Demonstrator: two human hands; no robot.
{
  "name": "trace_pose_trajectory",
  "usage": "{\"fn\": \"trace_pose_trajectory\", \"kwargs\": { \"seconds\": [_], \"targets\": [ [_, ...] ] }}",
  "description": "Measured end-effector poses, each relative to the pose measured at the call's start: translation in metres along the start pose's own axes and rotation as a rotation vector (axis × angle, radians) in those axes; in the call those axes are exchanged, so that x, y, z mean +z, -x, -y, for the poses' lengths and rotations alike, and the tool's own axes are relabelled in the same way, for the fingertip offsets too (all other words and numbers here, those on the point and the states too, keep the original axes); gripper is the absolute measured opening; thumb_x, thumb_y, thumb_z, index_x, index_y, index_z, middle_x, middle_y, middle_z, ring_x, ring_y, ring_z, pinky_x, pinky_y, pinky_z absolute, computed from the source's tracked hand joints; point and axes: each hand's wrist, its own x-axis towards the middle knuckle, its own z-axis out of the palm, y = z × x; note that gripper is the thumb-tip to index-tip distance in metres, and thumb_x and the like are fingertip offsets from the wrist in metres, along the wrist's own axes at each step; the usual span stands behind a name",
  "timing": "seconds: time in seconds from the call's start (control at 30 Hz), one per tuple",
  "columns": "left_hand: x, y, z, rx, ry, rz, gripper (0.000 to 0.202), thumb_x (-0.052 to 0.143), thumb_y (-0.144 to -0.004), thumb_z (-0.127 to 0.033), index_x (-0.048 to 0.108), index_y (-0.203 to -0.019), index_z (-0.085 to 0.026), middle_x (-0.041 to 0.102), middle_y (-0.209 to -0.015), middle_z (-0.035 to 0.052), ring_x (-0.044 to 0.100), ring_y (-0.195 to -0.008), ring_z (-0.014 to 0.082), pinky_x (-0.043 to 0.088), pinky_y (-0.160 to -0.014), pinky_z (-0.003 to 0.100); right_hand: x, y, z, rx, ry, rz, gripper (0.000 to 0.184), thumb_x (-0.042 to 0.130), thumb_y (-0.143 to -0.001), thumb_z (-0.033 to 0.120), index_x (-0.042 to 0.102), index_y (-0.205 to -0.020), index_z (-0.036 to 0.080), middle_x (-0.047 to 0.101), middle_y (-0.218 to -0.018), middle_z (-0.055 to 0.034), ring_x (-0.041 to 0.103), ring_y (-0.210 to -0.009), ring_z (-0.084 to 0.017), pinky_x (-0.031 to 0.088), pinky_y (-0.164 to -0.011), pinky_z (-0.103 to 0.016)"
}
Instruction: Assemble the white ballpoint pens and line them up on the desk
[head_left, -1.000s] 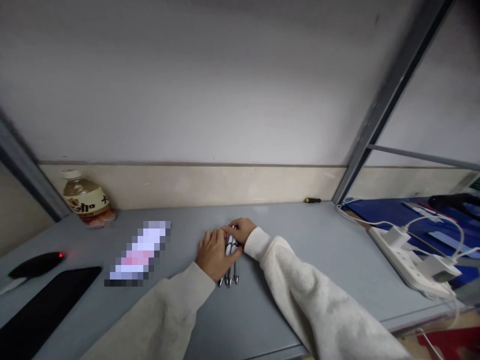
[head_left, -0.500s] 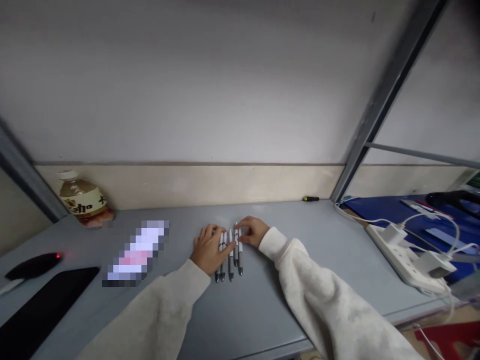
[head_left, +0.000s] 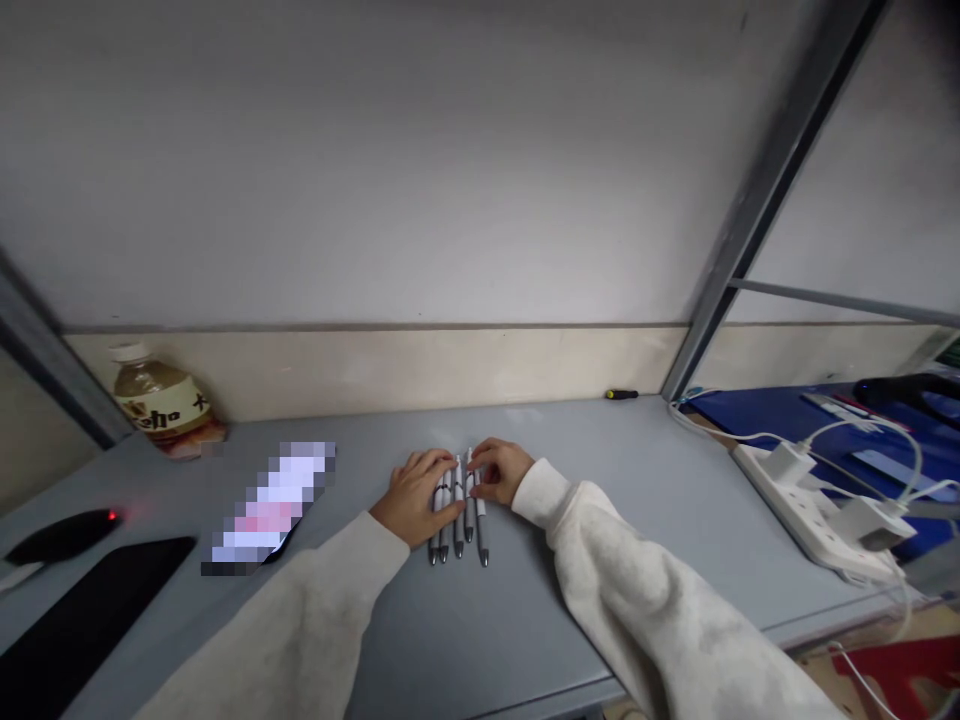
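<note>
Several white and grey pens [head_left: 458, 520] lie side by side on the grey table [head_left: 637, 500], tips toward me. My left hand [head_left: 414, 492] rests flat against their left side, fingers stretched over the pens. My right hand [head_left: 501, 470] presses against their right side near the top ends, fingers curled onto the outermost pen. Both arms wear cream sleeves.
A tea bottle [head_left: 159, 401] lies at the back left. A black mouse [head_left: 60, 534] and dark pad [head_left: 82, 625] sit at the left, beside a blurred flat item [head_left: 268, 508]. A small screwdriver [head_left: 622, 395] lies by the wall. A white power strip [head_left: 817, 505] with chargers sits right.
The pens were bunched under both hands, then spread into a row. Now my hands have drawn closer together and the pens lie nearer each other, slightly closer to me.
</note>
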Motion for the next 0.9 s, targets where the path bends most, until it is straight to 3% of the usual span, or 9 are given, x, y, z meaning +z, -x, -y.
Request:
{"fn": "trace_pose_trajectory", "kwargs": {
  "seconds": [0.17, 0.37, 0.57, 0.67, 0.77, 0.9],
  "targets": [
    [0.001, 0.001, 0.0, 0.028, -0.012, -0.009, 0.038, 0.049, -0.077, -0.031, 0.049, -0.114, -0.022, 0.051, -0.121, 0.0077, 0.044, -0.112, 0.0278, 0.038, -0.086, 0.046, 0.0, 0.001, 0.0, 0.008, -0.056, 0.01, 0.031, 0.076, -0.055, 0.015, 0.07, -0.085, 0.014, 0.058, -0.099, -0.0079, 0.05, -0.051, -0.005, 0.048, -0.058, -0.024],
    [0.003, 0.002, -0.004, 0.025, -0.051, 0.038, 0.052, 0.056, -0.075, -0.037, 0.044, -0.124, -0.026, 0.042, -0.134, 0.0092, 0.037, -0.12, 0.0321, 0.034, -0.09, 0.052, 0.0, 0.004, -0.003, 0.046, -0.165, 0.013, 0.042, 0.08, -0.048, 0.017, 0.068, -0.088, 0.016, 0.055, -0.099, -0.0056, 0.05, -0.049, -0.004, 0.048, -0.054, -0.023],
    [0.001, 0.002, -0.006, 0.023, -0.065, 0.072, 0.046, 0.057, -0.074, -0.033, 0.051, -0.119, -0.03, 0.04, -0.136, 0.0067, 0.034, -0.123, 0.032, 0.032, -0.091, 0.053, -0.01, 0.006, -0.008, 0.091, -0.006, -0.031, 0.035, 0.078, -0.052, 0.019, 0.069, -0.086, 0.016, 0.056, -0.092, -0.0054, 0.05, -0.049, -0.005, 0.049, -0.059, -0.025],
    [0.001, 0.002, -0.006, 0.017, -0.054, 0.068, 0.044, 0.058, -0.074, -0.034, 0.052, -0.117, -0.029, 0.042, -0.134, 0.0063, 0.036, -0.122, 0.0311, 0.031, -0.092, 0.052, -0.017, 0.009, -0.014, 0.031, 0.06, -0.038, 0.026, 0.067, -0.063, 0.01, 0.07, -0.088, 0.017, 0.058, -0.091, -0.0057, 0.051, -0.051, -0.006, 0.049, -0.062, -0.025],
    [0.001, 0.003, -0.006, 0.015, -0.049, 0.067, 0.041, 0.059, -0.073, -0.035, 0.053, -0.113, -0.028, 0.047, -0.13, 0.0057, 0.04, -0.119, 0.0297, 0.033, -0.091, 0.05, -0.021, 0.015, -0.021, -0.102, 0.128, -0.013, 0.041, 0.054, -0.062, -0.005, 0.07, -0.089, 0.02, 0.059, -0.101, -0.0054, 0.053, -0.055, -0.006, 0.048, -0.064, -0.023],
    [0.001, 0.004, -0.007, 0.029, -0.053, 0.042, 0.038, 0.059, -0.071, -0.034, 0.054, -0.109, -0.028, 0.049, -0.128, 0.0051, 0.042, -0.117, 0.0289, 0.034, -0.089, 0.047, -0.024, 0.021, -0.024, -0.219, 0.193, 0.069, 0.034, 0.061, -0.064, 0.002, 0.071, -0.089, 0.023, 0.058, -0.11, -0.0058, 0.06, -0.077, -0.014, 0.047, -0.076, -0.028]
  ]
}}
